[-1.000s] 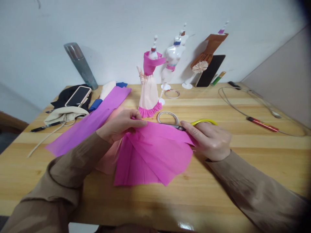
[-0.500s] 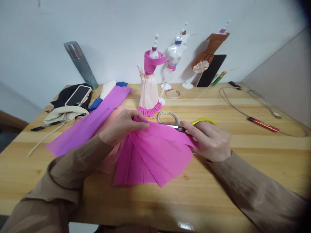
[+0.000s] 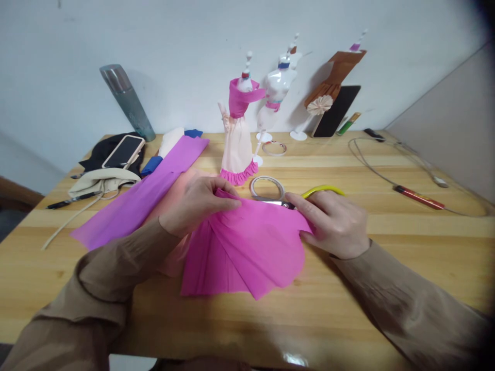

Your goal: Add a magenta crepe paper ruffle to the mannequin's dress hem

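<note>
A bright pink sheet of crepe paper (image 3: 251,247), gathered in pleats that fan out toward me, hangs just over the table. My left hand (image 3: 203,203) pinches its top edge, thumb in front. Scissors with yellow handles (image 3: 323,190) are in my right hand (image 3: 334,221), their blades lying along the paper's upper edge and pointing left. The same hand's thumb and fingers also touch the paper's right corner. Parts of the scissors are hidden by the fingers. Left of the pink paper lie a purple crepe strip (image 3: 154,190) and a peach sheet (image 3: 176,193).
A roll of tape (image 3: 266,179) lies just behind the scissors. Beyond stand a small dress form in pink and peach (image 3: 237,139), a white one (image 3: 279,85) and a brown-dressed one (image 3: 336,74). A phone (image 3: 124,152), pen (image 3: 73,201) and bottle (image 3: 127,103) are left; a red-cased cable tool (image 3: 419,197) is right.
The pink paper's right side has folded under and its lower right edge now looks rounder. My right hand has barely shifted with the scissors; my left hand keeps its pinch.
</note>
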`<control>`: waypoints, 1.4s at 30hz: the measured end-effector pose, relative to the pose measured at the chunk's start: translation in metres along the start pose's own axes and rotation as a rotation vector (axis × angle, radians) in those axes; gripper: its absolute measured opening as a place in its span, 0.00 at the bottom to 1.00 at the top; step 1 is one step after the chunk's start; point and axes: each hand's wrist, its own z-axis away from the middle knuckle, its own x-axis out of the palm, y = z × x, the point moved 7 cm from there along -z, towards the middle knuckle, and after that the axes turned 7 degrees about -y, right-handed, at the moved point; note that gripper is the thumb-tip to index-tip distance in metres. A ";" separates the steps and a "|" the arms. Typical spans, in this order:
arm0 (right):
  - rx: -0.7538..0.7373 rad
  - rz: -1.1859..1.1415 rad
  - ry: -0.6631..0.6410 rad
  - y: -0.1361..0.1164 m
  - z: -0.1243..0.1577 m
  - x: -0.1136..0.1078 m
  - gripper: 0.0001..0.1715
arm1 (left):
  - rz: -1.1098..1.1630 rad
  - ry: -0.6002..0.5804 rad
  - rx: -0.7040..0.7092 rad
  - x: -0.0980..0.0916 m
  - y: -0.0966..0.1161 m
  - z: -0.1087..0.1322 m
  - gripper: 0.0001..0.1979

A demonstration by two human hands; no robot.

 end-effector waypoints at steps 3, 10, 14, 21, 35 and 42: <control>-0.002 -0.024 -0.009 0.001 0.003 0.002 0.21 | -0.015 -0.018 -0.006 0.002 0.002 0.001 0.05; -0.014 -0.084 -0.016 0.008 0.010 0.003 0.34 | 0.039 -0.070 0.031 0.003 0.000 -0.001 0.05; -0.028 -0.081 -0.016 0.007 0.007 0.001 0.31 | 0.031 -0.130 0.070 0.004 0.005 -0.001 0.03; -0.055 -0.098 -0.016 0.007 0.001 -0.004 0.28 | -0.076 -0.250 0.112 0.006 0.019 0.000 0.02; -0.092 -0.109 -0.032 0.001 -0.001 -0.005 0.34 | -0.100 -0.245 0.110 0.007 0.015 -0.001 0.02; -0.085 -0.094 -0.010 0.001 0.001 -0.007 0.30 | 0.006 -0.153 0.093 0.006 0.006 -0.001 0.03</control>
